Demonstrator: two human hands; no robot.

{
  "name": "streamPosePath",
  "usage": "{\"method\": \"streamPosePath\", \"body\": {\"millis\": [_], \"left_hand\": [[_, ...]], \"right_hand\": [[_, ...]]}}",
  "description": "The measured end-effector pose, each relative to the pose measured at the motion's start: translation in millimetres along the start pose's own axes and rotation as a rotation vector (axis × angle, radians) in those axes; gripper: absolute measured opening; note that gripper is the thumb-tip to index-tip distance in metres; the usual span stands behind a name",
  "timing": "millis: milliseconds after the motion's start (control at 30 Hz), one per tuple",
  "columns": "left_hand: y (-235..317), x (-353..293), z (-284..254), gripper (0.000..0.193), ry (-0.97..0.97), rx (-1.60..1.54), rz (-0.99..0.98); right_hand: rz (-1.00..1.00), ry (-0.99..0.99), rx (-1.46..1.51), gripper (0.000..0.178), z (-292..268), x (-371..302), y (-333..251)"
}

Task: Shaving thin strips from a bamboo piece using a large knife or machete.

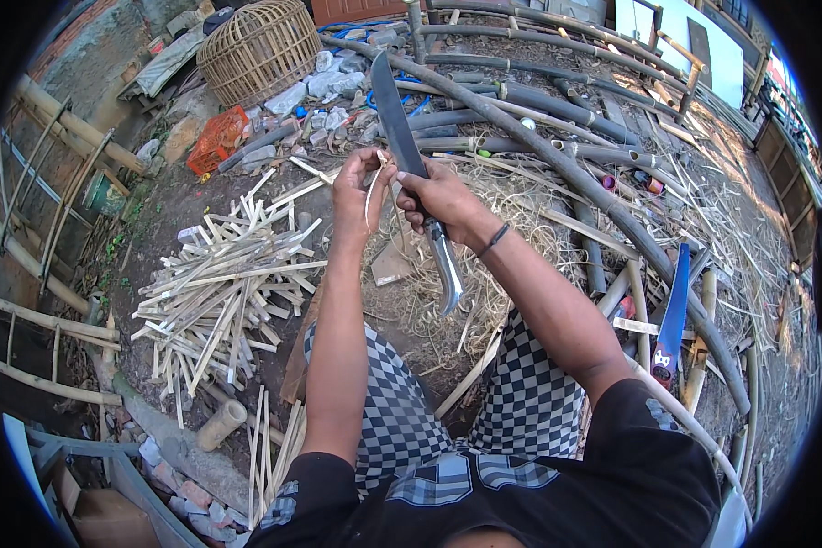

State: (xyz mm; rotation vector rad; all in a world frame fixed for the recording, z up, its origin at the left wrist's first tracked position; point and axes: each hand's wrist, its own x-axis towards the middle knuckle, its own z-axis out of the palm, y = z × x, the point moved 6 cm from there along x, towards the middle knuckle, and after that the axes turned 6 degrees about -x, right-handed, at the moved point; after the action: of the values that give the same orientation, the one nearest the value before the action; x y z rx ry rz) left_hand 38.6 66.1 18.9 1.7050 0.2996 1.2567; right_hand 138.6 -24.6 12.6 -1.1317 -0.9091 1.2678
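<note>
The right hand (438, 196) is closed around the handle of a long knife (397, 114), its blade pointing to 12 o'clock. The left hand (356, 187) pinches a thin bamboo strip (372, 194) just beside the blade, at the centre of the view. At 9 o'clock a big pile of cut bamboo sticks (224, 292) lies on the ground, so much splitting seems already done. Whole bamboo poles (557, 164) at 1 o'clock are uncut, so I judge much work remains.
</note>
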Motion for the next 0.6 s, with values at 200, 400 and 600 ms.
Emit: {"method": "streamPosePath", "body": {"millis": [200, 400, 600], "left_hand": [[-4, 0, 0, 0.021, 0.000, -0.101, -0.039], [-4, -1, 1, 0.025, -0.012, -0.070, -0.054], [14, 1, -8, 0.024, 0.052, 0.239, 0.131]], "right_hand": [[-0.002, -0.031, 0.029, 0.024, 0, 2, 5], [0.009, -0.032, -0.001, 0.033, -1, 5, 7], [-0.010, 0.038, -0.088, 0.032, 0, 4, 2]]}}
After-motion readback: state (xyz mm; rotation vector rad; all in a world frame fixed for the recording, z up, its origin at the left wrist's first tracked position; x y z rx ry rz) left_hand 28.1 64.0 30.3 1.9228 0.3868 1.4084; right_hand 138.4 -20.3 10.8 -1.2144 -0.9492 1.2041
